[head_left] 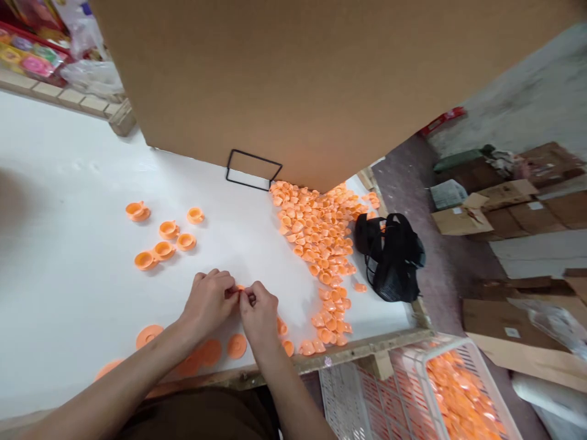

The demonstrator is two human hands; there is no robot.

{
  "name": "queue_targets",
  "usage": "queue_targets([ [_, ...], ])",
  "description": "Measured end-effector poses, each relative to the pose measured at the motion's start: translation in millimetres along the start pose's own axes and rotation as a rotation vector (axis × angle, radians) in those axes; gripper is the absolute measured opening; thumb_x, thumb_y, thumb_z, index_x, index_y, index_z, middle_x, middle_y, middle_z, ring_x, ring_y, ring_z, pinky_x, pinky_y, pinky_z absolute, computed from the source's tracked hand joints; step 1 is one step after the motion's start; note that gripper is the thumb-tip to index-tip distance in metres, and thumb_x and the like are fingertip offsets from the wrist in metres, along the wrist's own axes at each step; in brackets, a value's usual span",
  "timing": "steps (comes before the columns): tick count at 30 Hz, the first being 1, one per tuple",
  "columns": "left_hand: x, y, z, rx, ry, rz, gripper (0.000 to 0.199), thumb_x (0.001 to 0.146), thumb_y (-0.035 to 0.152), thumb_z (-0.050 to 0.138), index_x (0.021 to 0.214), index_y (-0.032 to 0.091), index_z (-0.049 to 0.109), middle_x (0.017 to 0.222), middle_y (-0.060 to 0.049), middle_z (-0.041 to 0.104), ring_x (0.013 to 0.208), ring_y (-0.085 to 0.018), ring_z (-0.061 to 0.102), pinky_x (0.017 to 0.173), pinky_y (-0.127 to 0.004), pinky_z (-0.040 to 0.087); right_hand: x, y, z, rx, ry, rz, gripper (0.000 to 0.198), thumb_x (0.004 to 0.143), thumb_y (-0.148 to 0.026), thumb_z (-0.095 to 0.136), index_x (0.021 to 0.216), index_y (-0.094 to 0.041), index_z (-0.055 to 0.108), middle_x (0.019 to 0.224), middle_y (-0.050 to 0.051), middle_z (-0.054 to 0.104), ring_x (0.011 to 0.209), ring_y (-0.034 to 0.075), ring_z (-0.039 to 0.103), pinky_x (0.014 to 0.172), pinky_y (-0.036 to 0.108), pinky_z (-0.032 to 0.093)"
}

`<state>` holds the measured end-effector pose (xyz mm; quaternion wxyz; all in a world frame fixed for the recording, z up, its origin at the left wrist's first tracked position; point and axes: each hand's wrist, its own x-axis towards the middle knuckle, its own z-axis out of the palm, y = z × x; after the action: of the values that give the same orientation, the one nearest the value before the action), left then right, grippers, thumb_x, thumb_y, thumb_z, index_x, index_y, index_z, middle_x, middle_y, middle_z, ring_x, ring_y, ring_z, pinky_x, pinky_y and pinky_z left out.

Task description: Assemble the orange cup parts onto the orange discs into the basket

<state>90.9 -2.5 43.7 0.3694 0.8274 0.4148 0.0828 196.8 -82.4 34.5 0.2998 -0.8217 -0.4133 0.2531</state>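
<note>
My left hand [208, 304] and my right hand [260, 313] meet above the white tabletop, fingertips pinched on a small orange toy cup [239, 288] that they mostly hide. Round orange saucers, one of them a saucer [236, 346] near the front edge, lie below my hands and partly under my left forearm. Off to the left stand several toy cups on saucers, including a cup and saucer [164, 250]. A few loose cups [287, 348] rest beside my right wrist.
A big heap of orange toy cups [316, 226] spreads along the right of the table [87, 244]. Behind it rises a large cardboard box [293, 79]. A black bag [392, 260] sits at the right edge. Below, a white crate [498, 391] holds orange pieces. Cartons [509, 208] stand beyond.
</note>
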Motion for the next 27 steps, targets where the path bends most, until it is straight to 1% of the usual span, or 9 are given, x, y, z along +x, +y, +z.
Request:
queue_targets([
  [3,2.0,-2.2,1.1,0.045,-0.007,0.005,0.018,0.077,0.02,0.052,0.063,0.02,0.062,0.069,-0.002,0.068,0.075,-0.02,0.06,0.069,-0.031,0.036,4.4,4.8,-0.5,0.057,-0.075,0.055,0.015,0.078,-0.024,0.049,0.066,-0.023,0.057,0.057,-0.003,0.059,0.051,0.013,0.054,0.052,0.023,0.041],
  [5,6.6,-8.8,-5.2,0.046,-0.018,-0.052,0.017,0.075,0.02,0.052,0.062,0.021,0.063,0.067,-0.001,0.067,0.067,-0.018,0.059,0.062,-0.028,0.035,16.1,13.1,-16.8,0.094,-0.154,0.086,0.015,0.078,-0.029,0.051,0.07,-0.022,0.062,0.056,-0.002,0.06,0.049,0.014,0.053,0.049,0.024,0.042],
  [7,8.8,-21.5,-18.8,0.035,0.018,-0.137,0.018,0.076,0.023,0.051,0.065,0.022,0.065,0.069,0.0,0.068,0.063,-0.016,0.058,0.055,-0.025,0.033,31.5,25.6,-46.2,0.041,-0.023,0.075,0.018,0.077,-0.033,0.052,0.077,-0.021,0.066,0.065,0.001,0.064,0.054,0.016,0.056,0.053,0.026,0.044],
  [10,-1.1,-47.7,-46.4,0.068,0.171,-0.223,0.022,0.083,0.034,0.05,0.084,0.023,0.069,0.082,-0.001,0.069,0.07,-0.017,0.06,0.055,-0.024,0.036,55.9,50.4,-95.3,-0.24,0.434,0.064,0.023,0.075,-0.026,0.053,0.091,-0.018,0.067,0.096,0.01,0.065,0.074,0.02,0.059,0.065,0.03,0.044],
  [12,-17.5,-62.0,-59.7,0.114,0.232,-0.196,0.027,0.086,0.038,0.049,0.1,0.023,0.067,0.096,-0.003,0.068,0.071,-0.016,0.06,0.058,-0.026,0.039,69.4,66.1,-116.8,-0.414,0.488,0.129,0.024,0.074,-0.022,0.053,0.092,-0.018,0.067,0.104,0.012,0.062,0.079,0.021,0.058,0.065,0.031,0.041],
  [14,-36.9,-69.3,-62.9,0.132,0.198,-0.077,0.026,0.086,0.033,0.05,0.106,0.024,0.065,0.102,-0.004,0.065,0.073,-0.016,0.06,0.062,-0.027,0.042,76.5,74.8,-123.9,-0.474,0.448,0.149,0.019,0.074,-0.021,0.052,0.085,-0.018,0.067,0.1,0.011,0.063,0.078,0.021,0.058,0.064,0.031,0.039],
  [19,-60.6,-62.9,-37.9,0.157,-0.005,0.238,0.034,0.074,0.012,0.064,0.104,0.026,0.065,0.1,-0.004,0.063,0.091,-0.021,0.057,0.075,-0.033,0.04,60.4,55.6,-89.0,-0.115,0.283,0.065,0.017,0.073,-0.029,0.053,0.074,-0.019,0.066,0.075,0.005,0.067,0.069,0.02,0.06,0.068,0.031,0.045],
  [23,-42.0,-49.7,-23.3,0.147,-0.018,0.221,0.013,0.078,0.013,0.061,0.085,0.022,0.066,0.092,-0.004,0.061,0.089,-0.021,0.054,0.074,-0.035,0.036,31.3,24.5,-46.6,0.172,0.025,0.111,0.012,0.069,-0.027,0.053,0.069,-0.02,0.063,0.061,0.001,0.063,0.057,0.017,0.059,0.056,0.027,0.046],
  [27,-26.5,-41.2,-23.0,0.103,0.014,0.17,0.017,0.087,0.015,0.05,0.086,0.022,0.066,0.09,-0.005,0.061,0.088,-0.021,0.054,0.074,-0.035,0.036,-0.4,15.1,-37.9,0.325,0.007,0.192,0.007,0.071,-0.025,0.051,0.075,-0.021,0.056,0.058,-0.003,0.058,0.05,0.014,0.056,0.046,0.022,0.046],
])
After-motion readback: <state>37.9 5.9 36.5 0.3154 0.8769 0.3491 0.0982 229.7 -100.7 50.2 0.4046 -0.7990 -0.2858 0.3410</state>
